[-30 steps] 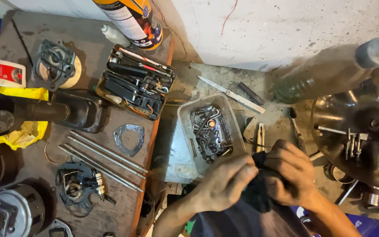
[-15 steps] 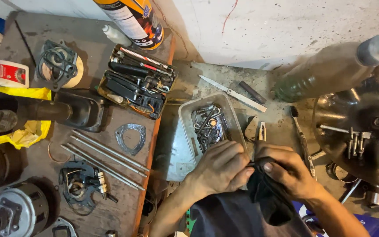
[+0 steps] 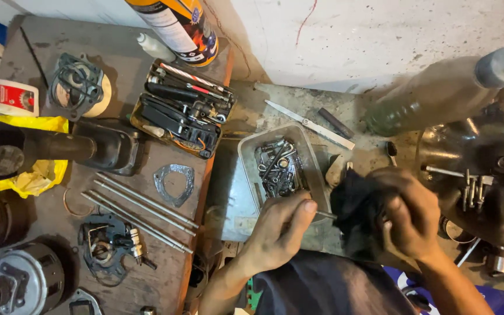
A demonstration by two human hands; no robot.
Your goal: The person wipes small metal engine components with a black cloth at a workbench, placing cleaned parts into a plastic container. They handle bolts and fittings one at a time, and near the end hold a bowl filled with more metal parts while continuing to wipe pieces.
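My left hand (image 3: pixel 278 228) pinches a thin metal rod (image 3: pixel 324 215) just below a clear plastic tray (image 3: pixel 251 156) that holds several bolts and small metal parts. To the right, my right hand (image 3: pixel 409 214) clutches a black rag (image 3: pixel 354 210) wrapped over the rod's far end. Both hands hover over a dirty concrete floor near the front of the tray.
A wooden bench (image 3: pixel 30 52) on the left carries long steel rods (image 3: pixel 141 211), a gasket (image 3: pixel 174 183), an open tool case (image 3: pixel 182 111), a sealant tube (image 3: pixel 176 26) and engine parts. A metal blade (image 3: pixel 309 123), a plastic bottle (image 3: pixel 438 93) and an engine housing (image 3: pixel 485 169) lie on the right.
Both hands have shifted apart and upward beside the tray; my left hand now pinches the rod while my right hand holds the rag over its end.
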